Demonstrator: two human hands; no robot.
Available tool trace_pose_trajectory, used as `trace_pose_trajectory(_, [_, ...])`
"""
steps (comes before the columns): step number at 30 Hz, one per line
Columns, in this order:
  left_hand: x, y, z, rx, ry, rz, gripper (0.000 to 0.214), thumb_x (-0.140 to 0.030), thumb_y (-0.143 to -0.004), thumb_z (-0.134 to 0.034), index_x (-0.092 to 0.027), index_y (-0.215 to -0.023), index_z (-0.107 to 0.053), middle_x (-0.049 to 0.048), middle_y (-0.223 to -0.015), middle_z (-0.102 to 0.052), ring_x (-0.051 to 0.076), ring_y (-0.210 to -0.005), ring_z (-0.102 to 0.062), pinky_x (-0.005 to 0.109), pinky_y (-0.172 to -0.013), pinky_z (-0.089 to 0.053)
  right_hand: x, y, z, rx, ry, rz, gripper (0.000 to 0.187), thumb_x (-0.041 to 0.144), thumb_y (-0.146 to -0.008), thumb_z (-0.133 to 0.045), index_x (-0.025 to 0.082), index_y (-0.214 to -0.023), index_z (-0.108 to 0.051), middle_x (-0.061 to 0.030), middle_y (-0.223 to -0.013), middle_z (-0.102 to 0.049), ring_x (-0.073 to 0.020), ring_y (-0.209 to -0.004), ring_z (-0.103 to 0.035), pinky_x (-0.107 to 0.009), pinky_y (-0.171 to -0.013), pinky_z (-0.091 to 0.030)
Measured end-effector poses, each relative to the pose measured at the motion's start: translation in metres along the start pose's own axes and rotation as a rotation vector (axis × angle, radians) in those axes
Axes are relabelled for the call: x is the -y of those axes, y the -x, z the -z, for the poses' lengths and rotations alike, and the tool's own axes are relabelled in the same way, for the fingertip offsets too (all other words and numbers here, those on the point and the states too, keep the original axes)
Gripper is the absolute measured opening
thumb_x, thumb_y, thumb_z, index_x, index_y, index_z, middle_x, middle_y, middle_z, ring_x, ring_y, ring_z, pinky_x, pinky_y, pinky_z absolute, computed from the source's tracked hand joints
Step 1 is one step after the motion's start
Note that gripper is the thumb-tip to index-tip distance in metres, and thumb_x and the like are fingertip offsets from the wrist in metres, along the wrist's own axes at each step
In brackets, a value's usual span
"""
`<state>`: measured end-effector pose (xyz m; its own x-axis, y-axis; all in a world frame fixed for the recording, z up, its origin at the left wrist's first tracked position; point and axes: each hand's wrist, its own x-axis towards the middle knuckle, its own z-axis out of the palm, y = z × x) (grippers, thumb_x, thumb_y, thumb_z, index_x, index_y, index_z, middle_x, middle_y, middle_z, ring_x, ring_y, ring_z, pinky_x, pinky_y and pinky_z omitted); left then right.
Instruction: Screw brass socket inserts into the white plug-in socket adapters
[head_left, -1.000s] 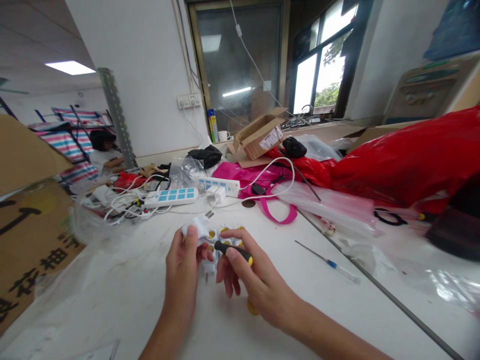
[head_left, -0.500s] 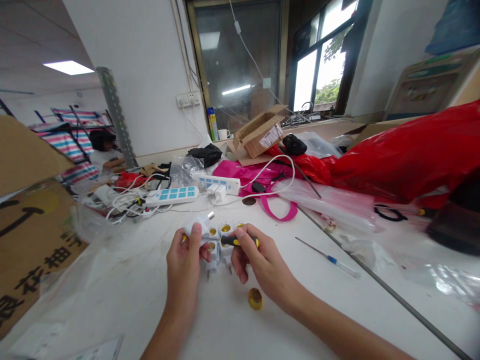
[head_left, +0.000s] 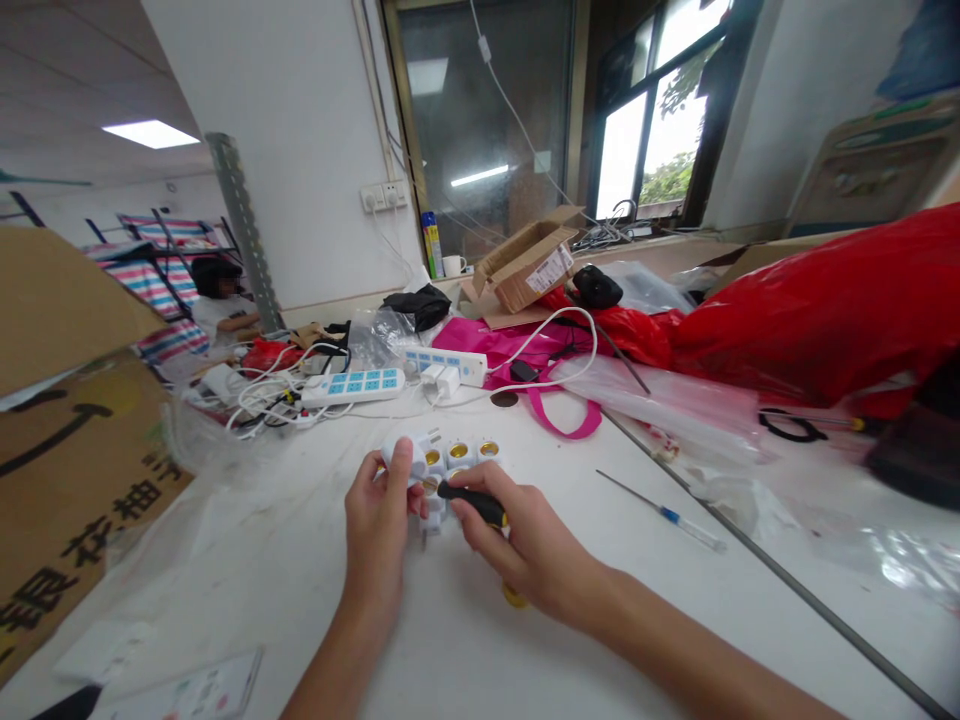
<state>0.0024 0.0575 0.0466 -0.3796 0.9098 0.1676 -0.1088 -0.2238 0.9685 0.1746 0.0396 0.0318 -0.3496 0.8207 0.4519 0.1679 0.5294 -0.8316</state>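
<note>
My left hand point(head_left: 379, 520) is closed round a white plug adapter point(head_left: 403, 452), thumb on top of it. My right hand point(head_left: 517, 545) grips a black and yellow screwdriver handle point(head_left: 472, 502), its tip pointing towards the adapter. Between and behind the hands stands a cluster of white lamp-socket adapters point(head_left: 459, 456) with brass-coloured holes. A small yellow ring part point(head_left: 513, 598) lies on the white table point(head_left: 247, 590), mostly hidden under my right wrist.
A thin blue-handled tool point(head_left: 664, 512) lies to the right. Behind are blue-and-white power strips point(head_left: 352, 384) with tangled cables, a pink bag point(head_left: 517, 350), red plastic bags point(head_left: 817, 310), an open cardboard box point(head_left: 525, 265) and a big carton point(head_left: 67, 450) at left. A person point(head_left: 214, 300) sits far left.
My right hand shifted down and left, bringing the screwdriver closer to the adapter and covering the yellow ring. The view moved slightly; my left hand kept its hold.
</note>
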Motion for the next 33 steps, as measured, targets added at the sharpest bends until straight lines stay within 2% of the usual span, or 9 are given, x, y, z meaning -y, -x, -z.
trace_pose_trajectory(2, [-0.001, -0.001, 0.001, -0.006, -0.015, -0.02, 0.061, -0.074, -0.078, -0.089, -0.023, -0.076, -0.056, -0.0079, -0.055, -0.055, 0.01, -0.05, -0.054, 0.019, -0.048, -0.047, 0.0, 0.003, -0.001, -0.004, 0.113, 0.074, 0.021, 0.036, -0.109, -0.06, 0.023, -0.124, -0.064, -0.0097, -0.11, -0.083, -0.0221, -0.091, -0.077, -0.034, -0.08, -0.056])
trace_pose_trajectory(3, [-0.001, -0.001, 0.001, -0.01, -0.022, -0.031, 0.06, -0.073, -0.077, -0.09, -0.023, -0.076, -0.056, -0.008, -0.055, -0.055, 0.01, -0.049, -0.054, 0.019, -0.048, -0.046, -0.001, 0.004, -0.002, -0.006, 0.16, 0.103, 0.021, 0.035, -0.109, -0.059, 0.023, -0.126, -0.064, -0.01, -0.111, -0.084, -0.0222, -0.089, -0.078, -0.033, -0.079, -0.056])
trace_pose_trajectory(8, [0.0, -0.004, 0.007, -0.018, -0.05, -0.064, 0.057, -0.071, -0.08, -0.088, -0.023, -0.078, -0.058, -0.0066, -0.056, -0.059, 0.01, -0.051, -0.054, 0.018, -0.05, -0.046, -0.003, 0.005, -0.006, -0.004, 0.346, 0.219, 0.024, 0.034, -0.112, -0.055, 0.021, -0.131, -0.063, -0.0079, -0.093, -0.084, -0.0203, -0.07, -0.075, -0.029, -0.065, -0.047])
trace_pose_trajectory(16, [-0.003, -0.006, 0.003, 0.0, 0.021, -0.028, 0.062, -0.072, -0.07, -0.095, -0.022, -0.075, -0.058, -0.0073, -0.054, -0.058, 0.01, -0.049, -0.054, 0.019, -0.048, -0.046, -0.004, 0.002, -0.007, -0.015, 0.506, 0.346, 0.018, 0.028, -0.115, -0.05, 0.021, -0.129, -0.059, -0.0073, -0.094, -0.084, -0.0215, -0.071, -0.078, -0.029, -0.064, -0.048])
trace_pose_trajectory(20, [-0.006, -0.006, 0.001, -0.006, 0.123, 0.026, 0.06, -0.071, -0.071, -0.096, -0.02, -0.081, -0.064, -0.004, -0.062, -0.067, 0.011, -0.051, -0.06, 0.021, -0.05, -0.052, 0.001, 0.003, -0.008, -0.098, 0.527, 0.403, 0.019, 0.029, -0.116, -0.047, 0.023, -0.133, -0.054, -0.0024, -0.086, -0.081, -0.0183, -0.063, -0.075, -0.028, -0.061, -0.047])
trace_pose_trajectory(24, [-0.008, -0.009, 0.003, -0.064, 0.275, 0.099, 0.046, -0.057, -0.084, -0.094, -0.017, -0.094, -0.072, 0.0029, -0.079, -0.078, 0.015, -0.069, -0.073, 0.021, -0.059, -0.06, 0.002, 0.005, -0.008, -0.167, 0.515, 0.452, 0.018, 0.03, -0.117, -0.044, 0.025, -0.133, -0.051, -0.0005, -0.087, -0.08, -0.0158, -0.061, -0.074, -0.027, -0.061, -0.047])
trace_pose_trajectory(28, [-0.017, -0.015, 0.006, -0.144, 0.449, 0.234, 0.017, -0.029, -0.11, -0.066, -0.015, -0.108, -0.073, 0.0086, -0.09, -0.082, 0.015, -0.078, -0.08, 0.022, -0.067, -0.065, 0.002, 0.006, -0.008, -0.221, 0.534, 0.468, 0.017, 0.031, -0.119, -0.041, 0.026, -0.131, -0.051, 0.001, -0.084, -0.079, -0.0151, -0.059, -0.073, -0.027, -0.062, -0.049])
trace_pose_trajectory(30, [-0.022, -0.018, 0.007, -0.139, 0.53, 0.297, 0.02, -0.024, -0.114, -0.056, -0.014, -0.11, -0.074, 0.0107, -0.095, -0.083, 0.015, -0.081, -0.082, 0.023, -0.07, -0.067, 0.004, 0.006, -0.008, -0.244, 0.548, 0.479, 0.018, 0.032, -0.12, -0.038, 0.026, -0.13, -0.051, 0.0015, -0.083, -0.079, -0.0156, -0.059, -0.073, -0.027, -0.063, -0.051])
trace_pose_trajectory(33, [-0.026, -0.019, 0.008, -0.116, 0.635, 0.355, 0.023, -0.023, -0.115, -0.054, -0.013, -0.113, -0.075, 0.0114, -0.1, -0.083, 0.015, -0.085, -0.083, 0.023, -0.073, -0.069, 0.007, 0.008, -0.007, -0.252, 0.553, 0.491, 0.019, 0.032, -0.12, -0.037, 0.026, -0.131, -0.051, 0.0008, -0.084, -0.08, -0.0167, -0.062, -0.076, -0.027, -0.063, -0.054])
